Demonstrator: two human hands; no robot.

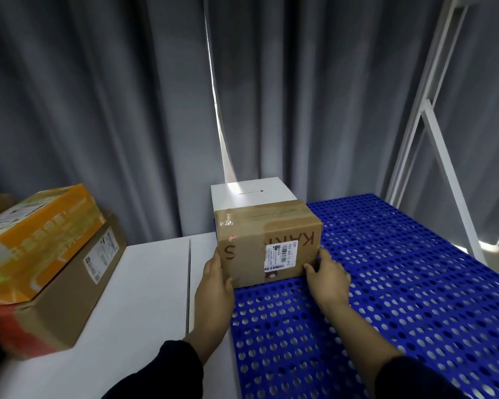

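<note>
Head view: your left-hand fingers [213, 259] lie flat up the left side of the cardboard box [268, 243], with the thumb bent round the lower front corner onto the near face. Your right-hand fingers [324, 254] reach up the right side, and that thumb presses the near face just below the shipping label [280, 254]. So your left hand [213, 286] and your right hand [327, 280] each wrap a bottom corner and clasp the box between them, palms close against the cardboard.

The box stands upright on the far left part of the blue perforated panel [401, 283], its left side about level with the panel's left edge. Brown tape runs across its top, and marker letters on the near face read upside down to you. Right behind it, touching or nearly so, stands a white box [251, 191] of about the same width.

Left of the panel lies the white table [133, 283]. At its left end, well apart from your hands, an orange box [38, 234] rests on a brown carton [78, 292]. A grey curtain [98, 110] hangs behind everything, and a white metal frame [432, 125] rises on the right.
</note>
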